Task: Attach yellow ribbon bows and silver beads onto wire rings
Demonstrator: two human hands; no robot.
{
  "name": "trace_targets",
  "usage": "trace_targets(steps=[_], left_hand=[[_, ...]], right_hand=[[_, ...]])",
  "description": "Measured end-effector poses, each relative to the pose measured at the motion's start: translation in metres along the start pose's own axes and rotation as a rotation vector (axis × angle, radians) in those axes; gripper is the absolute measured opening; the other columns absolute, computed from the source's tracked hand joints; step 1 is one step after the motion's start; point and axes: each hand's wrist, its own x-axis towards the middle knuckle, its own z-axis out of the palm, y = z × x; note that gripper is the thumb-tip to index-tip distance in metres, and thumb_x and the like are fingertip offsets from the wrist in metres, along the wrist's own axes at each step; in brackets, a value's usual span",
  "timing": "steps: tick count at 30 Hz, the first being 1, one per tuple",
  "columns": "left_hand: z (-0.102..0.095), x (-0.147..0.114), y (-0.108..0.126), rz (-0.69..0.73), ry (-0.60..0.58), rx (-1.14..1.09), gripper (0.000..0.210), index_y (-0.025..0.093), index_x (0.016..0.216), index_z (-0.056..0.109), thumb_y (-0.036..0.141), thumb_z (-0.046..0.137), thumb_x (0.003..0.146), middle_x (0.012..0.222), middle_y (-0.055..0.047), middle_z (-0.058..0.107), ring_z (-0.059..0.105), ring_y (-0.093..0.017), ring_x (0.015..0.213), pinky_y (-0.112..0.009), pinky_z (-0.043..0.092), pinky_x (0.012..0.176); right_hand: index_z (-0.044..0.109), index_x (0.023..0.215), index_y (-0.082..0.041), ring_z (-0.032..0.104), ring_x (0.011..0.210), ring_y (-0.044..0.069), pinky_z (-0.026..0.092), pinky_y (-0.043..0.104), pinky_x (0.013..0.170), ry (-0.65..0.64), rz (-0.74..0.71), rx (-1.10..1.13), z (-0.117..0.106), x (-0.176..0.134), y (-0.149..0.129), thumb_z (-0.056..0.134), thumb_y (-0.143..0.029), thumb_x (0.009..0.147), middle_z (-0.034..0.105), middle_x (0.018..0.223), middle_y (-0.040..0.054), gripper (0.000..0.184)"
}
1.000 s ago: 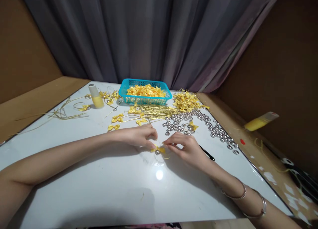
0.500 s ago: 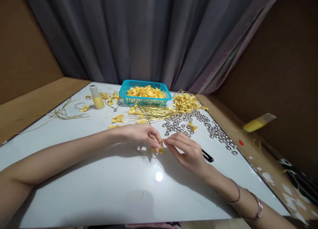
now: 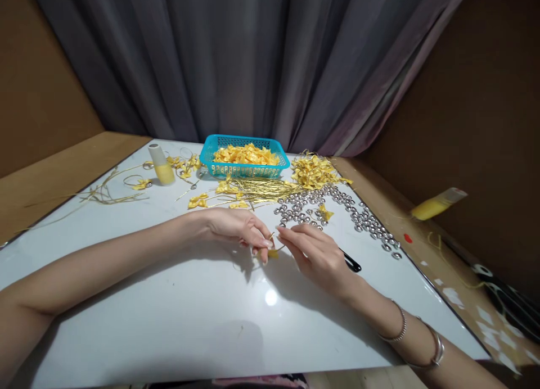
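Note:
Between my two hands is a small yellow ribbon bow (image 3: 273,254) on a thin gold cord. My left hand (image 3: 248,234) pinches the cord between thumb and fingers, with the bow just below its fingertips. My right hand (image 3: 314,254) has thumb and forefinger closed on the cord's other part, a short way to the right. The fine detail of the cord at the fingertips is too small to make out. A black-handled tool (image 3: 351,262) lies partly hidden behind my right hand.
Beyond my hands stand a blue basket (image 3: 244,168) of yellow bows, gold cords (image 3: 265,189), a bow heap (image 3: 314,171) and scattered silver beads (image 3: 299,204). A yellow-filled bottle (image 3: 162,165) stands left; another (image 3: 439,204) lies right. Scissors (image 3: 510,307) rest at the right edge.
The fingertips of my two hands have drawn slightly apart, and a small curve of cord now shows between them. The bow still hangs below the left fingers.

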Motion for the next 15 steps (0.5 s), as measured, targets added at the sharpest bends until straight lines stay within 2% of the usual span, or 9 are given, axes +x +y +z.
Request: trace_targets(steps=[3, 12, 15], left_hand=[[0.003, 0.002, -0.002, -0.018, -0.019, -0.058, 0.021, 0.015, 0.079, 0.068, 0.033, 0.075, 0.070, 0.071, -0.001, 0.069, 0.050, -0.009, 0.059, -0.022, 0.030, 0.054], [-0.006, 0.002, -0.007, -0.002, -0.030, -0.130, 0.023, 0.019, 0.084, 0.072, 0.034, 0.077, 0.069, 0.071, 0.000, 0.069, 0.052, -0.010, 0.065, -0.022, 0.031, 0.056], [-0.003, 0.002, -0.005, -0.013, -0.043, -0.121, 0.022, 0.018, 0.083, 0.072, 0.035, 0.076, 0.070, 0.071, -0.001, 0.068, 0.051, -0.010, 0.063, -0.022, 0.031, 0.054]], right_hand=[[0.054, 0.121, -0.012, 0.062, 0.074, 0.018, 0.052, 0.029, 0.060, -0.046, -0.027, -0.025, -0.003, -0.001, -0.001, 0.046, 0.002, 0.085, 0.067, 0.074, 0.0079, 0.040], [0.045, 0.133, -0.012, 0.062, 0.080, 0.021, 0.053, 0.033, 0.064, -0.081, -0.072, -0.002, -0.010, 0.000, 0.000, 0.040, 0.005, 0.085, 0.069, 0.078, 0.0093, 0.051], [0.047, 0.133, -0.015, 0.063, 0.083, 0.020, 0.054, 0.034, 0.066, -0.100, -0.075, 0.033, -0.012, 0.001, -0.001, 0.041, 0.003, 0.086, 0.071, 0.087, 0.0092, 0.051]])
